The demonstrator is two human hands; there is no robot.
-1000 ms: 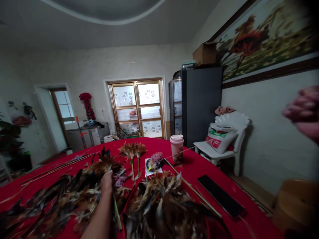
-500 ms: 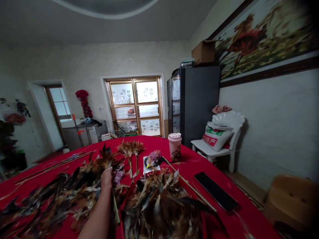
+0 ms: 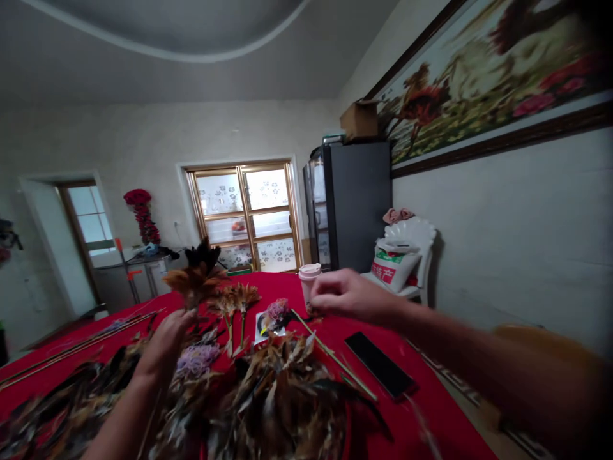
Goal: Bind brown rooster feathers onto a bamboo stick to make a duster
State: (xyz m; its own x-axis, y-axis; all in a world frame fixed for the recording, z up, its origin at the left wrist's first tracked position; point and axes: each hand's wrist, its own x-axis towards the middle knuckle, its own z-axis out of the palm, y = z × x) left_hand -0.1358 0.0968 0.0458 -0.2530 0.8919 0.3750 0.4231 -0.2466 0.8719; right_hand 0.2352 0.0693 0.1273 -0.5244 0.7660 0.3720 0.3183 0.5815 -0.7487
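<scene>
Grips feather tuft upright in closed left hand, well left of right hand pinched beside cup, contents unclear.

Left hand: your left hand now lifts a feather bunch off the table.
Right hand: your right hand now reaches in beside the cup.

Cup behind feathers, phone right
</scene>
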